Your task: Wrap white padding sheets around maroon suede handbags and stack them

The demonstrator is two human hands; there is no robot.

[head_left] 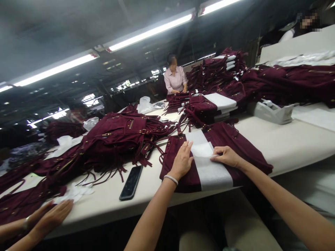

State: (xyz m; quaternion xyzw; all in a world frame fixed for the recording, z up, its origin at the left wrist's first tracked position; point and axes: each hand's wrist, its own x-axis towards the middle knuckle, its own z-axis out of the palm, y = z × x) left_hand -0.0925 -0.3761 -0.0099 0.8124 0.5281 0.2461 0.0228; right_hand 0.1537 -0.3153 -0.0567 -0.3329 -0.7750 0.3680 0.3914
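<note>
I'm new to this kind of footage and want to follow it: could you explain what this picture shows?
There's no machine here, just one person's bare hands, seen by a camera worn on their head, looking forward and down. The left hand lies spread on a dark red bag, fingertips at a white sheet wrapped across it; the right hand seems to pinch the sheet's edge. On the pale table are a phone, more dark red bags and a grey tape dispenser. The hands at lower left belong to someone else.
</note>
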